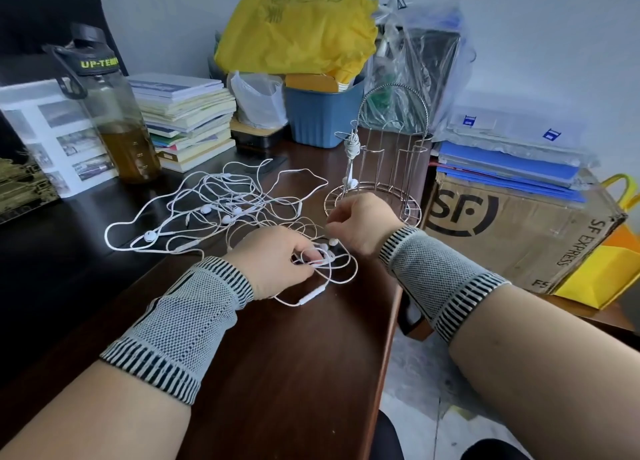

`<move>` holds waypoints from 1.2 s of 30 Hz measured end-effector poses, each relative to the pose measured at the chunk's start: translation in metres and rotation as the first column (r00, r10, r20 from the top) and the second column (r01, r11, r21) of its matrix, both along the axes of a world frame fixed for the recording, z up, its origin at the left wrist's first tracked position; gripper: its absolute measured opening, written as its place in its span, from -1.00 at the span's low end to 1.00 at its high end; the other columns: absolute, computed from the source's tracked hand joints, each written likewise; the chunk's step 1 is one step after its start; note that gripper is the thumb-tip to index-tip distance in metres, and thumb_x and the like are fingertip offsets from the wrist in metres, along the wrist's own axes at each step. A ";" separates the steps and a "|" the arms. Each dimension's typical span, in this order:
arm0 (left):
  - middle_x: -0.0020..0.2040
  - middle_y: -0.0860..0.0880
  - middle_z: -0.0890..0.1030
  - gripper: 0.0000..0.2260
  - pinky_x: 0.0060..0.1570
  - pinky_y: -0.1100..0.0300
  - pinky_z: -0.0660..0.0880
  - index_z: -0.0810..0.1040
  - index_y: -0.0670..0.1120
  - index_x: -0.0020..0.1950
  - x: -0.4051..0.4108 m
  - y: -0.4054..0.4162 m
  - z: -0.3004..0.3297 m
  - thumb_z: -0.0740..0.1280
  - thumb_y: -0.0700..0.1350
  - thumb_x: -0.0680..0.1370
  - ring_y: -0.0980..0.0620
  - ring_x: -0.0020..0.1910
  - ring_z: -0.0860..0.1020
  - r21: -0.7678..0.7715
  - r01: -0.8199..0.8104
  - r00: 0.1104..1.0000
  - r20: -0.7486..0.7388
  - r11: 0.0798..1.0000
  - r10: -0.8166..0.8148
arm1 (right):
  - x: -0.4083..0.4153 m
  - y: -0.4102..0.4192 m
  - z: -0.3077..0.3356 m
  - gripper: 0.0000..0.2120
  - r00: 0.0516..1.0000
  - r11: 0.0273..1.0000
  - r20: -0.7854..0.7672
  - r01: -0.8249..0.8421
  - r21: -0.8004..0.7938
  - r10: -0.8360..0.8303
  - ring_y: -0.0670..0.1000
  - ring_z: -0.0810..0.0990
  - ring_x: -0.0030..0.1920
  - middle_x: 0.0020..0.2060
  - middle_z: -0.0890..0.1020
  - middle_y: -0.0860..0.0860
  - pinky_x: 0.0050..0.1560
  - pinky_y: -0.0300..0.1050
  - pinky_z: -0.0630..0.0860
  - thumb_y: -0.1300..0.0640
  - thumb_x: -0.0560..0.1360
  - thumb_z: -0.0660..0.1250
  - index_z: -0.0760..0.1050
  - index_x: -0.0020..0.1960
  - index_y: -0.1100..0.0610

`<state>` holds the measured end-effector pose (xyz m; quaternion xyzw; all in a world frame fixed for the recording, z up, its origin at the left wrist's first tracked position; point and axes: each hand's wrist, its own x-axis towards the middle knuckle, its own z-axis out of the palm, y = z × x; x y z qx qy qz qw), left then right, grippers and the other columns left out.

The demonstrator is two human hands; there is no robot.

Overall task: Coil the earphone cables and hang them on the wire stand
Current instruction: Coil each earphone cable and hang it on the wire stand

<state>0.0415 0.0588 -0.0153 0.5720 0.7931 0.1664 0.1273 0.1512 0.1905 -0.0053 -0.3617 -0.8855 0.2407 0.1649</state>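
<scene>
A tangle of white earphone cables [221,206] lies spread over the dark wooden desk [294,355]. My left hand [273,258] pinches loops of one white earphone cable [332,272], whose inline remote lies on the desk below the hand. My right hand [360,224] is curled just right of it and pinches the same cable near an earbud. The metal wire stand [381,168] rises right behind my right hand. One coiled earphone bundle [351,148] hangs from a hook on the stand's left side.
A bottle of amber liquid [114,113] and a stack of books [187,120] stand at the back left. A blue bin [322,113] under a yellow bag [298,33] sits behind the stand. A cardboard box [519,227] with folders stands off the desk's right edge.
</scene>
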 end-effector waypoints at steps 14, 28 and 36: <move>-0.20 0.10 0.59 -0.78 -0.37 0.30 0.33 0.68 0.12 -0.05 -0.009 -0.002 0.007 0.27 -0.13 0.58 0.19 -0.39 0.41 -0.056 -0.054 0.990 -0.136 0.997 0.046 | -0.007 -0.010 -0.002 -0.89 0.981 0.986 0.192 -0.002 0.168 -0.031 0.07 0.59 0.01 -0.06 0.65 0.02 -0.02 -0.17 0.50 0.10 0.44 0.33 0.60 -0.08 0.08; -0.39 0.12 0.44 -0.82 -0.46 0.28 0.26 0.67 0.08 -0.02 -0.018 -0.012 0.018 0.31 -0.15 0.53 0.17 -0.46 0.33 -0.062 -0.187 0.982 -0.023 0.980 0.186 | -0.011 0.002 -0.001 -0.91 0.994 0.993 -0.050 0.096 0.064 -0.093 0.02 0.53 -0.09 -0.19 0.57 -0.01 -0.13 -0.23 0.35 0.12 0.45 0.36 0.46 -0.19 0.04; -0.40 -0.09 0.54 -0.69 -0.27 0.10 0.45 0.66 -0.15 -0.13 -0.026 -0.010 0.020 0.21 0.01 0.55 -0.04 -0.40 0.47 0.210 -0.248 0.964 0.151 0.946 0.219 | -0.047 0.010 -0.017 -0.73 0.986 0.997 0.154 0.058 0.057 -0.066 0.12 0.57 0.10 0.10 0.61 0.07 0.04 -0.11 0.46 0.02 0.53 0.25 0.51 0.18 0.08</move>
